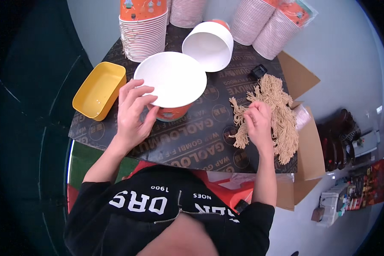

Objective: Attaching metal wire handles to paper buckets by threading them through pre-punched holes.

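A paper bucket (170, 79), white inside with an orange printed outside, stands mouth up on the dark table in front of me. My left hand (134, 109) grips its near left rim, fingers over the edge and thumb against the outer wall. On the right lies a loose pile of beige cords (281, 115) with knotted or frayed ends. My right hand (259, 121) is pinched closed at the pile's left side, on some of the cords; its fingertips partly hide what they hold.
A yellow plastic tub (100, 91) sits at the left edge. Behind the bucket, another white bucket (209, 47) lies tipped over. Tall stacks of nested buckets (144, 38) line the far side. A small black block (258, 71) is near the cords; an open cardboard box (309, 149) stands right.
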Action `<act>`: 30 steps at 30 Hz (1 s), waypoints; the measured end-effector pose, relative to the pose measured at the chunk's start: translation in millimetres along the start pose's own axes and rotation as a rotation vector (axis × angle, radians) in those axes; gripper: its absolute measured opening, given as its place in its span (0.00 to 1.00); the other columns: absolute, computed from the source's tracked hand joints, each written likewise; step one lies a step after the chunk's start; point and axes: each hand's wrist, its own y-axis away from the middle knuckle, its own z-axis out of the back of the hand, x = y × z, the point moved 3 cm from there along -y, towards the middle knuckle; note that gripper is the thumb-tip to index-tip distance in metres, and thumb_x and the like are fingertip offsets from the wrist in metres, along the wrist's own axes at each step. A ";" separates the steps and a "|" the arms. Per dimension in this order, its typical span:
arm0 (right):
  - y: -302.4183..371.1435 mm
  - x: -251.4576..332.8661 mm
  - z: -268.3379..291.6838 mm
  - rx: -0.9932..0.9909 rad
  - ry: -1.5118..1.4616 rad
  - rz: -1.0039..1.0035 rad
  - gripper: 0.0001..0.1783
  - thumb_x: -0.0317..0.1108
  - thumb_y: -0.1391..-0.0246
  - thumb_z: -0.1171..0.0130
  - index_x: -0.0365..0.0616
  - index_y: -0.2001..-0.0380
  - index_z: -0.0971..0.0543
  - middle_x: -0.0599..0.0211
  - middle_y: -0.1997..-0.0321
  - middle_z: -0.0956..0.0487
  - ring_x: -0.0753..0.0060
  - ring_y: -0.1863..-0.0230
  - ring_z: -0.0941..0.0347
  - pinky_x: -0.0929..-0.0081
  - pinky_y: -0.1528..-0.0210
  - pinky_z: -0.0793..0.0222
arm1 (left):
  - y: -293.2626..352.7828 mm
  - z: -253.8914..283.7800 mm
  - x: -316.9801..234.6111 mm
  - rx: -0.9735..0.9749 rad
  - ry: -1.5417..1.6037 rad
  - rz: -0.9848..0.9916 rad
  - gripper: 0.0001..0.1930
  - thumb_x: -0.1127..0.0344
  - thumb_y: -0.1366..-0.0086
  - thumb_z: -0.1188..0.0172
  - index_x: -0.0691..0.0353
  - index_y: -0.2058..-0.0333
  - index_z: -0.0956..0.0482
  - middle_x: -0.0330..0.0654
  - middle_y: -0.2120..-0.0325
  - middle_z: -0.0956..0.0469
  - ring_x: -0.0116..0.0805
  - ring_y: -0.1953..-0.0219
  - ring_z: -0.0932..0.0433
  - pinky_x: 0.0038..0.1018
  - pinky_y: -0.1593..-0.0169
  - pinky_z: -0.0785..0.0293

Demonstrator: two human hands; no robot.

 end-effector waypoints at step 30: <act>31.9 -68.1 -4.5 0.104 0.142 -0.230 0.04 0.27 0.50 0.39 0.41 0.69 0.21 0.56 0.67 0.25 0.49 0.58 0.29 0.58 0.55 0.32 | -3.1 23.9 17.0 0.001 0.007 0.073 0.12 0.83 0.42 0.47 0.66 0.60 0.23 0.48 0.54 0.25 0.49 0.45 0.29 0.40 0.41 0.34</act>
